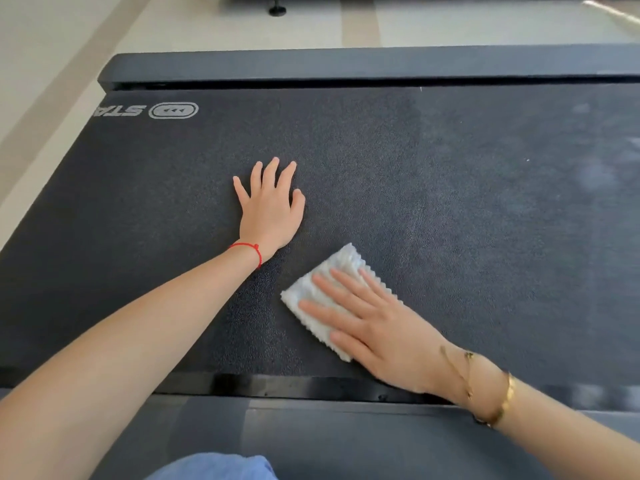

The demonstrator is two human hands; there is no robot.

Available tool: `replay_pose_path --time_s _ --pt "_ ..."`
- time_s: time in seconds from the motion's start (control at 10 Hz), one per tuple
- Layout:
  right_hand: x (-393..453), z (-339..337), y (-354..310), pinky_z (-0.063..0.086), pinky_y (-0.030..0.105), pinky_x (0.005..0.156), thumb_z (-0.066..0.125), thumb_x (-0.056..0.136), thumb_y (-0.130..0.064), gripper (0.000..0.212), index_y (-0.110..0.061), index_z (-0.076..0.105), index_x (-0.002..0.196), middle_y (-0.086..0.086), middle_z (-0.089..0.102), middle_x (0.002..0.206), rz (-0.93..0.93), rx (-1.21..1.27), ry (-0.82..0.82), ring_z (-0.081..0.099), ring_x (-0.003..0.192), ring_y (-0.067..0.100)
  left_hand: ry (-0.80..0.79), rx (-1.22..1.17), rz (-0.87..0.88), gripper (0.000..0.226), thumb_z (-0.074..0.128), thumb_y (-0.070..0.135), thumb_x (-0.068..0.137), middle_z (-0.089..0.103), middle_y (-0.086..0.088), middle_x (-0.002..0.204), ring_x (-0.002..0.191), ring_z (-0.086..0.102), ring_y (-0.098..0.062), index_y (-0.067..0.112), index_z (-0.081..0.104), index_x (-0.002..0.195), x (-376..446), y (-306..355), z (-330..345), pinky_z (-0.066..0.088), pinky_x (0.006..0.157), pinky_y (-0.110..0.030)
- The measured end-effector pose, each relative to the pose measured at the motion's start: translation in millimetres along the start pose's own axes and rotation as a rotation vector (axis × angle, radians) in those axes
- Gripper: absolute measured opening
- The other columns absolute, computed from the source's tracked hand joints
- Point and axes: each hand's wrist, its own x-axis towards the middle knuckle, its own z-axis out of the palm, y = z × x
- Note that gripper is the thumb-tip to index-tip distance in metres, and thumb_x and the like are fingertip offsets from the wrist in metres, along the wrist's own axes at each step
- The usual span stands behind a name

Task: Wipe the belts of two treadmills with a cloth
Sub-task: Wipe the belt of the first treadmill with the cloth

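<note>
A dark textured treadmill belt (450,209) fills most of the head view, with a white logo (173,110) at its far left. My right hand (374,323) lies flat, fingers straight, pressing a folded white cloth (341,268) onto the belt near its close edge. My left hand (270,206) rests flat on the belt further out, fingers spread, a red string around its wrist. The right part of the belt looks paler and dustier than the left.
Grey side rails run along the far edge (346,64) and the near edge (346,434) of the belt. Pale floor (207,26) lies beyond, with a black equipment foot (277,10) at the top. Blue fabric (214,467) shows at the bottom.
</note>
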Motion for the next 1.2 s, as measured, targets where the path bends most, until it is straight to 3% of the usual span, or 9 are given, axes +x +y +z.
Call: replay_pose_path --time_s 0.2,0.3,0.5,0.6,0.8,0.9,1.0,1.1,1.2 --pt "21.4 -20.6 33.3 -0.007 0.040 0.122 0.018 0.105 -0.040 0.051 -0.037 0.007 0.154 -0.007 -0.004 0.164 0.254 -0.047 0.052 -0.012 0.151 0.016 0.013 -0.010 0.024 0.051 0.034 0.034 0.102 0.024 -0.004 0.161 0.150 0.012 -0.028 0.025 0.031 0.153 -3.0 -3.0 0.2 0.003 0.119 -0.061" --pt "20.3 -15.4 15.6 -0.013 0.036 0.121 0.019 0.105 -0.041 0.050 -0.039 0.008 0.154 -0.007 -0.003 0.164 0.288 -0.027 0.077 -0.012 0.151 0.016 0.020 -0.013 0.028 0.051 0.034 0.034 0.102 0.025 -0.004 0.161 0.150 0.013 -0.028 0.025 0.032 0.152 -3.9 -2.9 0.1 0.003 0.119 -0.060" --pt "-19.4 8.4 -42.5 -0.008 0.040 0.123 0.024 0.105 -0.044 0.051 -0.039 0.012 0.155 -0.009 -0.002 0.164 0.031 0.031 0.006 -0.011 0.151 0.015 0.015 -0.014 0.022 0.051 0.033 0.034 0.103 0.025 -0.005 0.161 0.150 0.013 -0.028 0.024 0.032 0.152 -4.9 -1.9 -0.6 0.003 0.120 -0.059" --pt "-20.8 6.2 -27.4 -0.007 0.038 0.123 0.023 0.106 -0.043 0.050 -0.038 0.014 0.155 -0.009 0.001 0.165 0.001 0.026 -0.003 -0.009 0.151 0.014 0.018 -0.017 0.027 0.051 0.033 0.033 0.103 0.025 -0.006 0.161 0.150 0.014 -0.028 0.023 0.032 0.152 -5.4 -2.5 -1.2 0.003 0.120 -0.059" --pt "14.3 -29.5 60.0 0.003 0.044 0.122 0.027 0.106 -0.033 0.050 -0.026 0.020 0.155 0.004 0.016 0.162 0.410 -0.043 0.170 0.007 0.151 0.027 0.011 -0.004 0.036 0.051 0.033 0.034 0.103 0.025 -0.006 0.161 0.150 0.014 -0.028 0.022 0.031 0.153 -7.4 -2.5 -1.3 0.004 0.120 -0.059" --pt "17.8 -17.1 47.9 -0.009 0.042 0.122 0.024 0.105 -0.039 0.050 -0.036 0.014 0.155 -0.001 0.003 0.165 0.490 0.021 0.188 -0.005 0.152 0.023 0.015 0.006 0.037 0.051 0.033 0.033 0.103 0.025 -0.007 0.161 0.150 0.015 -0.028 0.022 0.031 0.153 -8.0 -1.6 -0.3 0.005 0.120 -0.059" --pt "2.9 -0.2 13.6 -0.009 0.039 0.122 0.018 0.104 -0.047 0.052 -0.039 0.012 0.155 -0.006 0.004 0.165 0.288 0.002 0.152 -0.006 0.152 0.018 0.024 -0.004 0.033 0.051 0.034 0.032 0.103 0.026 -0.007 0.160 0.149 0.015 -0.029 0.021 0.032 0.152 -7.6 -1.5 -0.6 0.005 0.119 -0.059" --pt "-4.4 -7.0 28.7 -0.006 0.037 0.123 0.017 0.104 -0.048 0.053 -0.037 0.013 0.155 -0.008 0.005 0.164 0.219 -0.008 0.114 -0.004 0.152 0.015 0.023 -0.001 0.039 0.051 0.034 0.032 0.103 0.026 -0.007 0.160 0.150 0.015 -0.029 0.021 0.032 0.152 -8.6 -1.6 -0.9 0.005 0.120 -0.059" --pt "7.4 -24.4 79.2 0.008 0.046 0.122 0.026 0.105 -0.038 0.052 -0.026 0.020 0.155 0.000 0.018 0.161 0.373 -0.135 0.196 0.012 0.150 0.021 0.016 0.006 0.045 0.051 0.033 0.033 0.103 0.025 -0.007 0.161 0.150 0.015 -0.029 0.021 0.031 0.153 -8.7 -1.7 -1.3 0.005 0.120 -0.059"
